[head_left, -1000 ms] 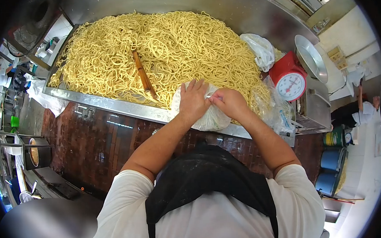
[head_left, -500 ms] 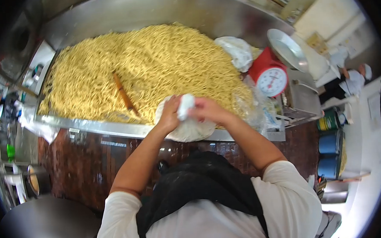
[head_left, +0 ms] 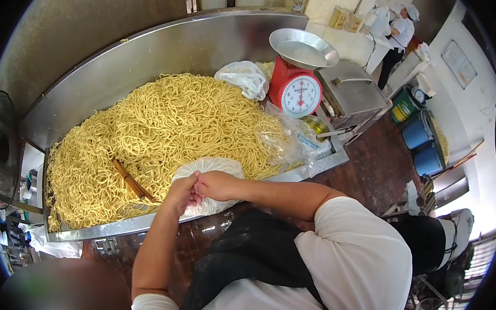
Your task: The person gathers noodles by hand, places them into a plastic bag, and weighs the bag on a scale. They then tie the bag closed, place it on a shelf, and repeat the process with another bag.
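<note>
A bulging whitish plastic bag (head_left: pixel 217 164) sits at the front rim of the metal trough, against the noodles (head_left: pixel 201 112). What fills it I cannot make out. My left hand (head_left: pixel 184 193) and my right hand (head_left: pixel 217 185) meet over the bag. Both have their fingers closed at its gathered top, which they mostly hide. To the left, a pair of brown wooden tongs (head_left: pixel 130 181) lies on the heap of thick yellow noodles.
A red dial scale (head_left: pixel 289 88) with a metal pan (head_left: pixel 304 48) stands at the trough's right end. Near it lie a white plastic bag (head_left: pixel 243 79), clear plastic bags (head_left: pixel 295 138) and a metal bowl (head_left: pixel 315 124). Blue bins (head_left: pixel 428 159) and a person (head_left: pixel 401 37) are farther right.
My view has swung, shifting the trough left and lower in the picture. A white bunch that stood up between my hands is now covered, and my hands have come together over the bag.
</note>
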`<state>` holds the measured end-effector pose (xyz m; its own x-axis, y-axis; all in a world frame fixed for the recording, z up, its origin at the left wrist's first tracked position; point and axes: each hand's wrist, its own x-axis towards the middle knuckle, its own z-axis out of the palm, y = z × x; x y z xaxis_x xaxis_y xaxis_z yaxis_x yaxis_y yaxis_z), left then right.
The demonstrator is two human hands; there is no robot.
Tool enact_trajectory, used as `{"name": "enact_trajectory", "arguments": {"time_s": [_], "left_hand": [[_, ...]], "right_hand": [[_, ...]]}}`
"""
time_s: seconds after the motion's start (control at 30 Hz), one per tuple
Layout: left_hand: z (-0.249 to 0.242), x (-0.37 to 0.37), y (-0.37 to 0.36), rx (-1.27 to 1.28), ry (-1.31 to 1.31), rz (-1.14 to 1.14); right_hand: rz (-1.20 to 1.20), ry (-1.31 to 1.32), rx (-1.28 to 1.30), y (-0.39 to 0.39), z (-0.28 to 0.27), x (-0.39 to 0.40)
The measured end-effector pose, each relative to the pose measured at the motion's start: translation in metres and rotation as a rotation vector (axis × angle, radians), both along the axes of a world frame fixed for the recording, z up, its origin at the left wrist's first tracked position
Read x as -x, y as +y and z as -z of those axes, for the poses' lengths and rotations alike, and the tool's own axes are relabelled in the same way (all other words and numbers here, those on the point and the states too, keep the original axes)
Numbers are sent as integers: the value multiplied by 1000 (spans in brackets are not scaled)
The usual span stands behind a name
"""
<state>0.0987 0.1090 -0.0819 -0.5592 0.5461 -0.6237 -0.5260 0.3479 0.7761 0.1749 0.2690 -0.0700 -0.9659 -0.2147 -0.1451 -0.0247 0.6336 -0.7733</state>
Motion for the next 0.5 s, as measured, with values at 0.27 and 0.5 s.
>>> {"name": "enact_trajectory", "arguments": {"time_s": [0.27, 0.5], "left_hand": [[-28, 15, 24, 656, 1335, 626], [3, -6, 5, 381, 1721, 310]], "right_hand": [[-39, 288, -239, 19, -8, -5], [51, 462, -151, 35, 28, 15]]}}
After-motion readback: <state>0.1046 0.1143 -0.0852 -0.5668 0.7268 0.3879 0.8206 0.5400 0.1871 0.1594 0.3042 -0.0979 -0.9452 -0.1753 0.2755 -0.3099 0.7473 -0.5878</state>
